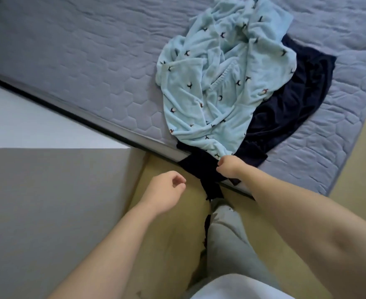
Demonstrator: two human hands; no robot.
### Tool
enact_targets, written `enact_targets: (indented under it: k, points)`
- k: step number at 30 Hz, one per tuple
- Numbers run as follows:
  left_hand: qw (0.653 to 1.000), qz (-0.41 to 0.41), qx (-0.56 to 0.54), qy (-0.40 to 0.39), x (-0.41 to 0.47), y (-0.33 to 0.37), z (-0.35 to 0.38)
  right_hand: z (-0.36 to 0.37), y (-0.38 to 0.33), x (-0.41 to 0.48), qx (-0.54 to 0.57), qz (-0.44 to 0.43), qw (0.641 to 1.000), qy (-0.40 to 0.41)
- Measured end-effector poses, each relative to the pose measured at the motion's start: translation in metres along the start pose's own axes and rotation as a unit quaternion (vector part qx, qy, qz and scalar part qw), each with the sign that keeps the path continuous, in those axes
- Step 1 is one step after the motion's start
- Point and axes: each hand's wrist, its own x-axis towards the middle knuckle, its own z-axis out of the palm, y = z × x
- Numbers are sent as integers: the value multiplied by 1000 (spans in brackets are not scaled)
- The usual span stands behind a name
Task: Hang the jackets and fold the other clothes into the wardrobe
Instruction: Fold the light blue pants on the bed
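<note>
Nearest, the left hand (167, 188) hovers over the floor (173, 244), its grip loosely curled on nothing. The right hand (229, 167) pinches the hem of a pale blue garment (216, 83) at the bed (80, 61) edge. That garment lies crumpled over a dark garment (296, 100).

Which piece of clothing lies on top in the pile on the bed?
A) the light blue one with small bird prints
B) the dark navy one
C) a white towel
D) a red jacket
A: the light blue bird-print garment is spread over the dark navy garment, which shows only at the pile's right and lower edges on the mattress.
</note>
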Motion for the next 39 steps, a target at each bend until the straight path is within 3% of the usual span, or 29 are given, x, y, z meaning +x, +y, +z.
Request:
enact_targets:
  k: [7,11,17,21,27,34,39]
  points:
    - [999,-31,-24,20,91,-5,-2,2,10,120,-44,81,994,-52]
    - [998,-43,-42,5,114,1,6,4,22,150,-64,78,991,-83]
    - [996,-49,-70,-7,127,19,5,-6,22,148,16,42,999,-21]
    - [993,-56,-106,-8,117,41,-4,-33,9,109,123,37,984,125]
    - [992,-23,-120,1,83,72,-33,-87,-26,18,243,5,951,192]
    - [987,49,-145,45,39,93,-92,-124,-62,-101,250,-58,935,244]
    - [978,162,-107,81,18,109,-145,-133,-97,-179,142,-93,927,333]
